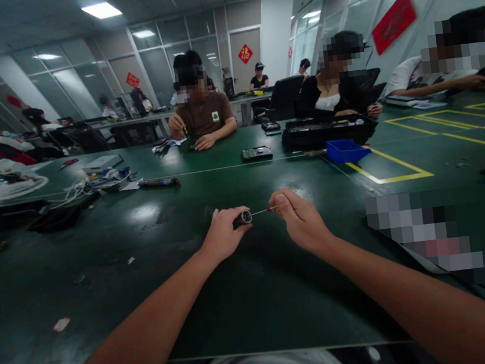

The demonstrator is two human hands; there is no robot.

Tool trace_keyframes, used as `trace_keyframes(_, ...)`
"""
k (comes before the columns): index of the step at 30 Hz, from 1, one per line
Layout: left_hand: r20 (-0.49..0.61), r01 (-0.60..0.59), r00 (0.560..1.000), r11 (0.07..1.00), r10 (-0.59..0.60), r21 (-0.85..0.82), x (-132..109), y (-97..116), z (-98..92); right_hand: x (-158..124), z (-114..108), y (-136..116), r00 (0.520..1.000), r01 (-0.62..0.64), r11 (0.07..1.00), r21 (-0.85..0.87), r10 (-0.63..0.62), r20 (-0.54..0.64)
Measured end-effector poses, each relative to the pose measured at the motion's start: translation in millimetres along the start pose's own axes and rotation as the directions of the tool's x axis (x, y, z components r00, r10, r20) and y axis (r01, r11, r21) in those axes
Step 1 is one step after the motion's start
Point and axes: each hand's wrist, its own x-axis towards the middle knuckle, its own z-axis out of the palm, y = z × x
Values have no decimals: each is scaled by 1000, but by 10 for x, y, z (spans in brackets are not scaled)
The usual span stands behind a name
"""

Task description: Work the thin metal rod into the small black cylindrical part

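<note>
My left hand is closed around a dark cylindrical part, whose round, silvery-rimmed end faces me. What lies inside that end is too small to make out. In my closed right hand is a thin screwdriver with a bit of red at its handle. Its slim metal shaft points left at the cylinder's rim; whether it touches cannot be told. Both hands are held close together just above the green table. Most of the screwdriver's handle is hidden by my fingers.
Further back lie a hard drive, a blue bin, a long black casing and a dark pen-like tool. A blurred-out flat item sits at right. Cables and parts crowd the left. Co-workers sit opposite.
</note>
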Motion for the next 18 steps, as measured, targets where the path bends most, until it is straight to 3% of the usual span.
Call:
trace_keyframes(3,-21,8,1000,1000,-8,-10,5,7,-7,-2,27,18,998,-34,998,44,36,-51)
trace_keyframes(6,-47,28,999,1000,-28,-9,7,11,-18,16,77,71,988,-64,977,205,90,-122)
trace_keyframes(10,-46,10,999,1000,-11,-17,-1,19,-33,84,117,143,970,-140,904,403,208,-128)
trace_keyframes(13,-42,-16,999,999,15,-32,-4,28,-45,143,94,180,925,-263,757,598,375,-68)
trace_keyframes(15,-51,-27,998,999,26,-34,-1,29,-49,168,67,196,900,-375,632,678,423,104)
trace_keyframes(18,-46,-18,999,999,16,-36,5,14,-42,176,52,212,911,-358,635,684,398,107)
